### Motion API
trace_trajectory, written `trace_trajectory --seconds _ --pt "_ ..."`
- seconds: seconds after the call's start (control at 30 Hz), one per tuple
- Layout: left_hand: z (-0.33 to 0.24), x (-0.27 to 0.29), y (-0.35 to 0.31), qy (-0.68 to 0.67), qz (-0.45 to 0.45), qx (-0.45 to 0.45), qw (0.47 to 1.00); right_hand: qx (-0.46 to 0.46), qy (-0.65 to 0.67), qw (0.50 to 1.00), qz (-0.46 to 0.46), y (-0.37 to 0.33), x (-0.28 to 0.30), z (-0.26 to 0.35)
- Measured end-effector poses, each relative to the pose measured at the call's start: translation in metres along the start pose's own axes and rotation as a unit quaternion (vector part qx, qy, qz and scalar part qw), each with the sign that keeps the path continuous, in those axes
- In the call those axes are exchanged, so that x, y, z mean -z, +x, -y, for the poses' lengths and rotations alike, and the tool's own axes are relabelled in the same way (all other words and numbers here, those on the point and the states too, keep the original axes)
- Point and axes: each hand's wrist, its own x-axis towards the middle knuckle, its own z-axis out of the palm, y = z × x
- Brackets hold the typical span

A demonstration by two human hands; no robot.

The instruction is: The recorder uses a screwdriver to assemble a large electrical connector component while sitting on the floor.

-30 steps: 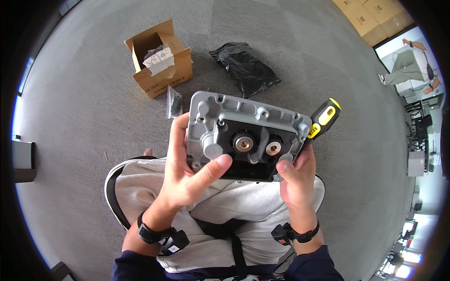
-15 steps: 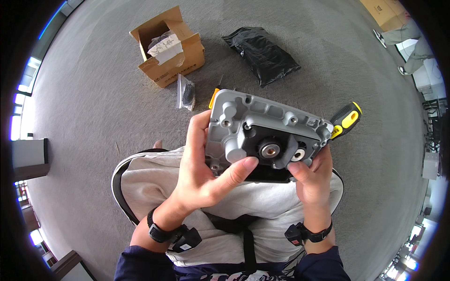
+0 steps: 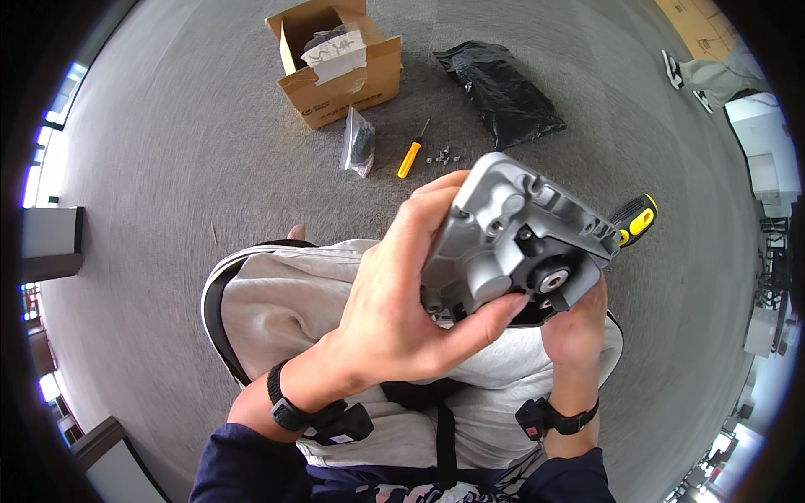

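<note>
A grey cast-metal housing (image 3: 478,243) is held tilted above my lap, its recessed side facing me. Inside it sits a black part with a round metal hub (image 3: 553,281). My left hand (image 3: 402,293) grips the left edge, fingers behind and thumb pressed near the hub. At the lower right my right hand (image 3: 579,327) supports the housing, its fingers mostly hidden behind it. A black and yellow tool handle (image 3: 639,220) sticks out past the right edge; whether it lies on the floor or is held, I cannot tell.
On the grey carpet ahead are an open cardboard box (image 3: 352,80), a clear plastic bag (image 3: 359,144) with dark contents, an orange screwdriver (image 3: 410,158), several small screws (image 3: 444,156) and a black plastic package (image 3: 501,96). Another person's legs (image 3: 713,80) show at the far right.
The housing has turned and tilted, its left end rising and shifting right. My right thumb has gone from view behind it. The orange screwdriver and screws now show fully.
</note>
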Motion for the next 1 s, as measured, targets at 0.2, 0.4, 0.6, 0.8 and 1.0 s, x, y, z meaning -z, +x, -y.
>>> trace_trajectory --seconds 0.2,0.4,0.6,0.8,1.0 --pt "0.000 0.002 -0.003 -0.005 0.006 -0.012 1.000 -0.006 0.016 0.999 0.032 0.000 0.002 -0.003" --pt "-0.001 0.007 -0.003 -0.015 0.000 -0.013 1.000 0.081 -0.057 0.987 0.126 -0.001 0.005 -0.006" --pt "0.009 -0.001 0.004 -0.148 -0.063 0.110 0.981 0.072 -0.086 0.992 0.060 -0.007 -0.002 0.004" --pt "0.004 -0.001 0.006 -0.209 -0.077 0.188 0.957 0.077 -0.091 0.990 0.080 -0.008 0.004 0.003" --pt "0.007 -0.006 0.010 -0.170 -0.057 0.177 0.968 0.084 -0.087 0.991 0.058 -0.009 0.002 0.006"
